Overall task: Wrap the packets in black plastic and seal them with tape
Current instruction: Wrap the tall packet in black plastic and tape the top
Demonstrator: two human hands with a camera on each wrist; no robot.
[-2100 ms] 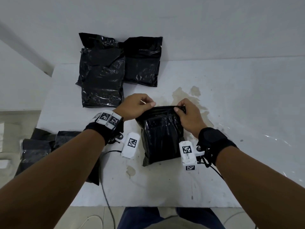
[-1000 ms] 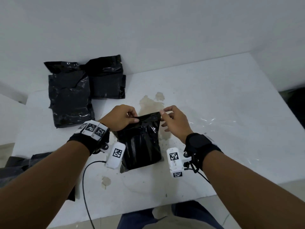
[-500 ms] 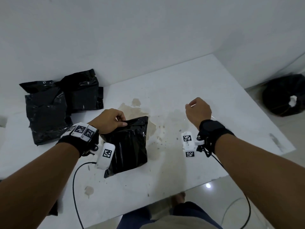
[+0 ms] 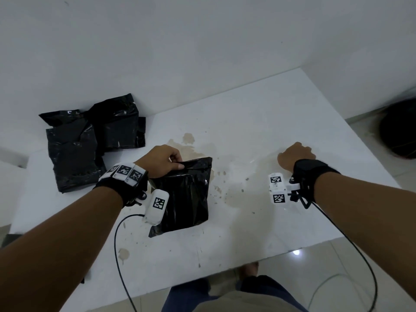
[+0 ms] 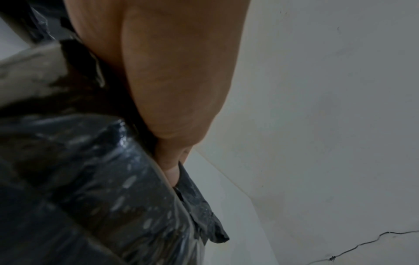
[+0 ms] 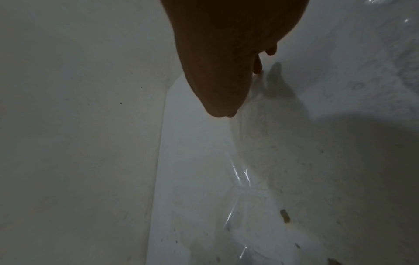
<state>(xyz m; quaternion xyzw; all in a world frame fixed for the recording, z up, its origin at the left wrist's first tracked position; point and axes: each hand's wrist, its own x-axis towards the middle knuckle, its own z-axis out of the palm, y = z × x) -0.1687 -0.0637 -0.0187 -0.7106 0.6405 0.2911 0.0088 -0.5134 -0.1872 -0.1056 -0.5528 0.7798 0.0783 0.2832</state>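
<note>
**Right hand leaves the fold to fetch tape**

A white, stained worktop (image 4: 247, 221) against a white wall carries the scene. The left hand (image 4: 161, 162) pinches the folded top edge of the black-wrapped packet (image 4: 184, 194) near the middle, keeping the wrap closed. A second ago both hands held that fold; now the right hand (image 4: 295, 157) has moved well right, fingers curled at a clear tape strip (image 6: 240, 177) on the worktop; whether it grips it, I cannot tell. Sealing likely comes next. Finished bundles (image 4: 90, 147) lie far left.
</note>
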